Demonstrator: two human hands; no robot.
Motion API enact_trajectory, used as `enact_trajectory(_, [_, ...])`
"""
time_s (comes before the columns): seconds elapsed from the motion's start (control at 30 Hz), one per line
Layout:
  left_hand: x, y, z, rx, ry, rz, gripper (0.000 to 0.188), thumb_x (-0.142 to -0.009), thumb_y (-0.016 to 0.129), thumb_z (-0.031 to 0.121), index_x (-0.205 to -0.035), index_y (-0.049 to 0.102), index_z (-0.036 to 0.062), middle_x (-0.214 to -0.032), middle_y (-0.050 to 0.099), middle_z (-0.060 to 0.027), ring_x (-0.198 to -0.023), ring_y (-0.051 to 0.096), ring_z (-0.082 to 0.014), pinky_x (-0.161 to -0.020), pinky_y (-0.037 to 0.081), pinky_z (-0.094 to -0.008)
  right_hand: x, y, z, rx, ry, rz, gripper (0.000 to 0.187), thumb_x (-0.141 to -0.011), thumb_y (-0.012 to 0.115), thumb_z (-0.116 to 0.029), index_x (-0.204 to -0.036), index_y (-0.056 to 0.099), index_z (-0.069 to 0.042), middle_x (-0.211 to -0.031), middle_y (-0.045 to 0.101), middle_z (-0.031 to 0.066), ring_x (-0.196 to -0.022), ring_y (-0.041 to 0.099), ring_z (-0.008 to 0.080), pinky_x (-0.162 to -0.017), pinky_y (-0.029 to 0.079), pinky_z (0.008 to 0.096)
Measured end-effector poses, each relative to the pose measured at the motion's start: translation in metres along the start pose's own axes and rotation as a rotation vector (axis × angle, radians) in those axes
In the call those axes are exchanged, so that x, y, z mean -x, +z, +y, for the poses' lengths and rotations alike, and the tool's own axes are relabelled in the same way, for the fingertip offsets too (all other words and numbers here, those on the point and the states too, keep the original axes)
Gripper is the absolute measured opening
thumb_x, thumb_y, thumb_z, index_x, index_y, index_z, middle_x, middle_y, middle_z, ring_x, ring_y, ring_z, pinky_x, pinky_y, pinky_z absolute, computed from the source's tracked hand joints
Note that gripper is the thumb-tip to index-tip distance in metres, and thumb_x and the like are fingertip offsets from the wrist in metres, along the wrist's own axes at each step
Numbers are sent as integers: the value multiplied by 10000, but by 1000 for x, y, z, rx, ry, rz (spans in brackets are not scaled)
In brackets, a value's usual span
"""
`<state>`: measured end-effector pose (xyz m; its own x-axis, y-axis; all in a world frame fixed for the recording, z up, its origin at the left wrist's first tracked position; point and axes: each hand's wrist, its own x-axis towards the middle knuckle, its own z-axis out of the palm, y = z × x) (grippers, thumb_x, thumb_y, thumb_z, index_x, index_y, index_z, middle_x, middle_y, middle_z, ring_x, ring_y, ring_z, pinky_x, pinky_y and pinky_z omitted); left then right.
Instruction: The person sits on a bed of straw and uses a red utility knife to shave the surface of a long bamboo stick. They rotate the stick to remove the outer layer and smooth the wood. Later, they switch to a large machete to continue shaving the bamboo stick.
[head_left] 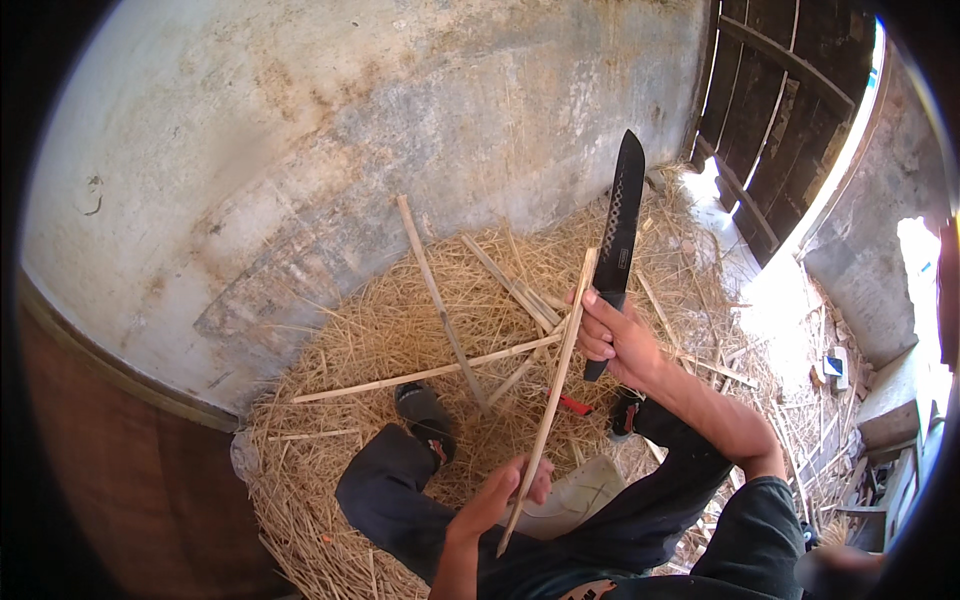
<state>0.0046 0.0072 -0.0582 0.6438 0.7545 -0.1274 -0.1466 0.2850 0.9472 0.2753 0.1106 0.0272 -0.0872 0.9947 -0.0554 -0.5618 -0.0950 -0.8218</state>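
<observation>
My right hand (624,345) is wrapped round the handle of a large knife (621,205), whose black blade points up and away from me. A long, pale split strip of wood or bamboo (556,400) slants just left of the knife, its upper end close by my right thumb. Lower down, my left hand (508,490) has its fingers closed round the strip near its bottom end. From this angle I cannot tell whether the blade touches the strip. Between my legs lies a pale, curved object (580,495), partly hidden by the strip and my left hand.
Straw and shavings (350,345) cover the ground, with several loose strips (435,290) lying across them. A red object (575,404) lies near my right shoe (624,415). Ahead rises a stained wall (400,130); a dark plank door (780,110) stands at the far right.
</observation>
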Motion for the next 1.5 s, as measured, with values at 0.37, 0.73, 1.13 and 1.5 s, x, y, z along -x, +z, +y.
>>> enact_trajectory(0.37, [-40,20,26,-376,104,254,520,-1176,361,433,-886,547,44,-696,451,11,-583,392,-106,-544,337,-321,1,-22,-47,531,-136,99,313,-1111,595,-344,-1172,596,-36,-704,463,-50,-571,435,66,-557,374,252])
enact_trajectory(0.73, [-16,21,63,-810,59,517,484,-1170,409,374,-896,567,7,-609,458,-75,-544,427,-163,-542,361,-396,20,-39,-66,1549,-462,121,443,-1035,683,-391,-1198,593,11,-688,617,203,-678,673,401,-652,508,497])
enact_trajectory(1.13, [-15,24,41,-781,68,483,483,-1169,412,369,-920,579,-9,-612,486,-95,-535,462,-195,-555,388,-400,14,-28,-33,1589,-567,-99,340,-1028,672,-274,-1206,565,-5,-897,670,246,-802,686,460,-686,544,506])
enact_trajectory(1.5, [0,-1,38,-740,31,523,492,-1173,401,376,-888,553,5,-597,456,-43,-536,397,-134,-530,354,-372,3,-14,-25,1579,-484,-189,388,-1069,619,-390,-1137,589,-9,-831,652,218,-789,687,413,-717,528,508])
